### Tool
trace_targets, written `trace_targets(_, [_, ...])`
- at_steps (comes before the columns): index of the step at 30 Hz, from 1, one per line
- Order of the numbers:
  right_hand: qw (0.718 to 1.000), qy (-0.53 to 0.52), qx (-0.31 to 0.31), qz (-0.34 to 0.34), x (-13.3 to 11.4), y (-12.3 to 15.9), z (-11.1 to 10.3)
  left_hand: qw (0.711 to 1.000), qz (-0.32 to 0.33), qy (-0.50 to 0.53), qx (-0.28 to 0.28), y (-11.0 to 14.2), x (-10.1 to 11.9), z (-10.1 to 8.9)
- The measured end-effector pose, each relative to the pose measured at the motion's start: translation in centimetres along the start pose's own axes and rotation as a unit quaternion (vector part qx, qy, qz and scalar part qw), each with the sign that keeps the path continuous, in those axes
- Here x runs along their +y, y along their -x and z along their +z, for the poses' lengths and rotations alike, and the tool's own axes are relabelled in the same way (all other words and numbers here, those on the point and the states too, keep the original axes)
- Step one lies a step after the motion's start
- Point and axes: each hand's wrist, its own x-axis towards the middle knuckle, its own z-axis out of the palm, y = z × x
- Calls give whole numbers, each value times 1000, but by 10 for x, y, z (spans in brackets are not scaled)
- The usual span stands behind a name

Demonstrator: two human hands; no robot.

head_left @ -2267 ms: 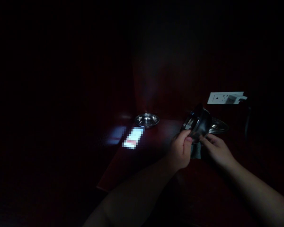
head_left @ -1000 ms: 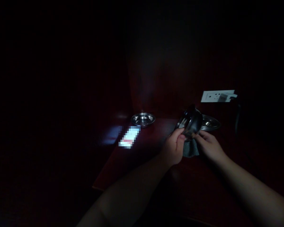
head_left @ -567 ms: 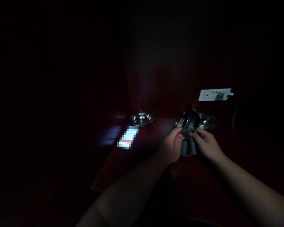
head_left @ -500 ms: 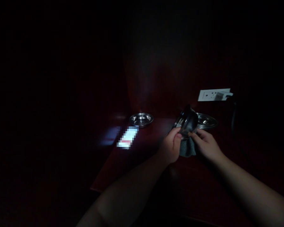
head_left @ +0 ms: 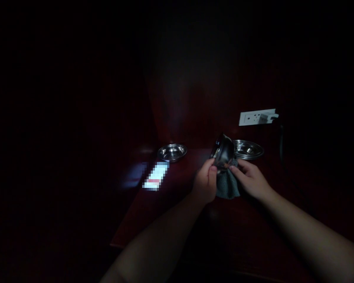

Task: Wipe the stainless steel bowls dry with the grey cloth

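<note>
In a very dark room, my left hand [head_left: 205,181] grips the rim of a small steel bowl [head_left: 223,151], held tilted on its side above a dark red table [head_left: 177,204]. My right hand [head_left: 249,179] presses a grey cloth [head_left: 226,186] against the bowl's underside, its fingers closed on the cloth. The cloth hangs down between both hands.
A second steel bowl [head_left: 172,151] sits at the table's back left. Another steel dish [head_left: 248,149] rests behind my right hand. A lit phone screen [head_left: 155,176] lies near the left edge. A white wall socket [head_left: 256,117] with a plug and cable is mounted behind.
The bowl has been turned a little in my hands while the cloth rubs it. My head has shifted, so everything sits slightly further left in view.
</note>
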Motion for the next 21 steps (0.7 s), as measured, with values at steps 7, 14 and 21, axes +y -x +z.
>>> trace_targets(7, [1000,-4,-16,5,-1,1,2,1000,4,1,-1,0,2,-1])
trace_targets(14, [1000,1,-8,-9,1,0,1,1000,8,8,7,0,1,-1])
trace_targets(21, [1000,12,9,-10,6,-2,0,1000,15,-5,-11,0,0,-1])
